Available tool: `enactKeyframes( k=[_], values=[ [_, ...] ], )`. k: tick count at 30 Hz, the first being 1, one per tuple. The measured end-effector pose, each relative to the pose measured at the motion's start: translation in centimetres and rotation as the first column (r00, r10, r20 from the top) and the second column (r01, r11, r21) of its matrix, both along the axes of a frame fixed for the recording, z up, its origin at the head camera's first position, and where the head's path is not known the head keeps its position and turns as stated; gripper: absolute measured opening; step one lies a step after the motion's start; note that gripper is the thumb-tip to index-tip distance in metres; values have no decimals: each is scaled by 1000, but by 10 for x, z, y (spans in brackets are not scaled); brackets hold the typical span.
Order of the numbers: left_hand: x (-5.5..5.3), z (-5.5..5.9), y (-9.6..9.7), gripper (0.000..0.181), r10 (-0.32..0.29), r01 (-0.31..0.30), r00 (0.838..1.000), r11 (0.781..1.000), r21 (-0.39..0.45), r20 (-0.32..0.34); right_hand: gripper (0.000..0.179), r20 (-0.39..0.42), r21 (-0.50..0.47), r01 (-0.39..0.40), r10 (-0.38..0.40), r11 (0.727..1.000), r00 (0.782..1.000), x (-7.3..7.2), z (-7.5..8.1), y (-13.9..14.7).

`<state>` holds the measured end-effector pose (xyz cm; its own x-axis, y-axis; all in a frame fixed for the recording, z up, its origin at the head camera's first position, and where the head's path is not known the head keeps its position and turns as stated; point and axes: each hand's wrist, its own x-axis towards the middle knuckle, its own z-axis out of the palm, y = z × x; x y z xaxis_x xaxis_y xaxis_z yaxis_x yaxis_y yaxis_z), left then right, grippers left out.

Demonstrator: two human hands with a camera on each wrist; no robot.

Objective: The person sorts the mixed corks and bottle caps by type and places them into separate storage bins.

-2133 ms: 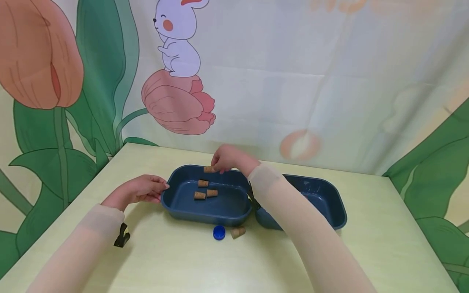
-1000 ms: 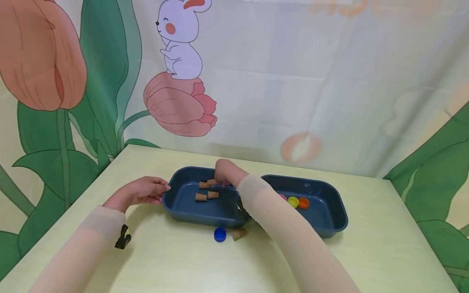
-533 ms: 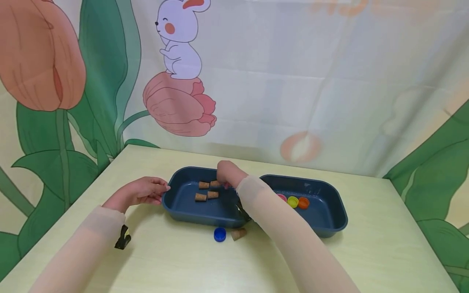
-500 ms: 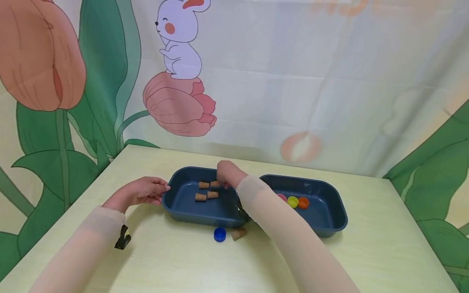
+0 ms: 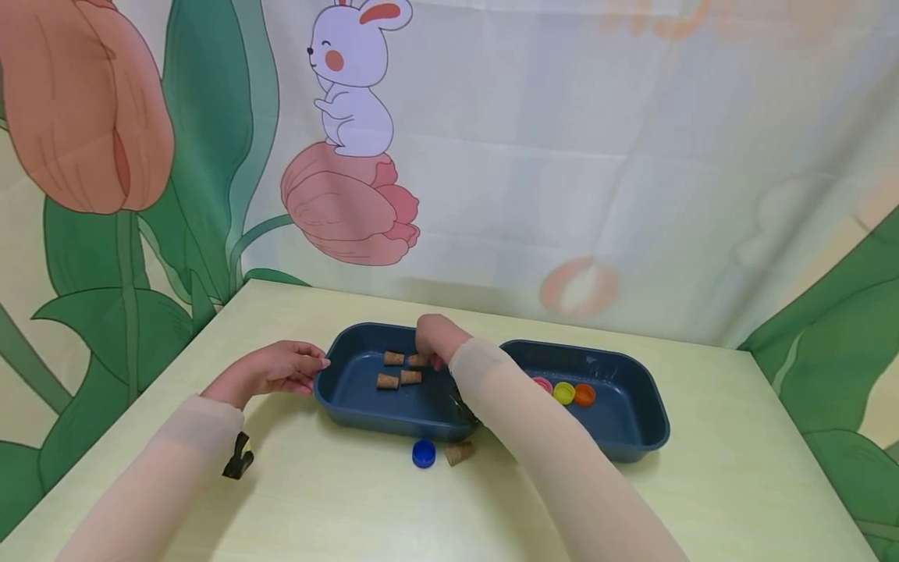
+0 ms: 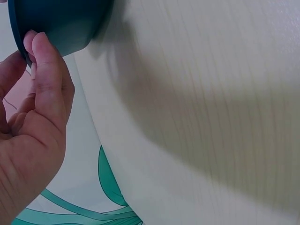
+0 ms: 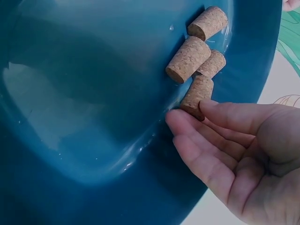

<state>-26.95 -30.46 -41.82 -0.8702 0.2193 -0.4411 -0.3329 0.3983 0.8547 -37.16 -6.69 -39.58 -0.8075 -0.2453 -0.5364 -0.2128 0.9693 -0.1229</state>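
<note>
My left hand (image 5: 284, 367) pinches the left rim of a blue rectangular basin (image 5: 393, 424), thumb and fingertips on either side of the edge in the left wrist view. Inside this basin, my right hand (image 5: 437, 337) has thumb and fingers on a tapered cork stopper (image 7: 198, 96) near the back wall. The held cork lines up end to end with another cork (image 5: 394, 358). Two more corks, one cork (image 5: 387, 382) and a second cork (image 5: 410, 377), lie in a row in front. The right forearm hides the basin's right end.
A second blue basin (image 5: 632, 449) stands to the right, holding a pink cap (image 5: 542, 384), a yellow cap (image 5: 564, 393) and an orange cap (image 5: 585, 395). In front of the left basin lie a blue cap (image 5: 424, 453) and a cork (image 5: 460, 453). A printed curtain (image 5: 492, 195) hangs behind.
My right hand has brought its cork down from over the back rim to the basin floor, then slightly right, beside another cork. Caps hidden by the arm came into view. The left hand stayed.
</note>
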Motion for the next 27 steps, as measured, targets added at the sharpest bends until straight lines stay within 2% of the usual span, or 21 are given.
enactKeyframes(
  k=[6, 10, 17, 23, 27],
  values=[
    [1, 1, 1, 20, 7, -7, 1000, 1000, -12, 2, 26, 85, 14, -4, 3, 1000, 996, -12, -10, -3],
    [1, 2, 1, 20, 8, -8, 1000, 1000, -16, 2, 24, 108, 13, -18, 16, 1000, 994, -16, -14, -3],
    [2, 4, 1, 21, 12, -12, 1000, 1000, -19, 2, 23, 106, 39, -10, 6, 999, 994, -15, -12, -5],
    [3, 3, 3, 23, 19, -19, 1000, 1000, -16, 8, 24, 124, 80, 48, -58, 996, 991, -16, -15, -13],
    [3, 3, 3, 23, 25, -25, 1000, 1000, -16, 13, 25, 105, 102, 64, -74, 993, 992, -14, -13, -18]
  ],
)
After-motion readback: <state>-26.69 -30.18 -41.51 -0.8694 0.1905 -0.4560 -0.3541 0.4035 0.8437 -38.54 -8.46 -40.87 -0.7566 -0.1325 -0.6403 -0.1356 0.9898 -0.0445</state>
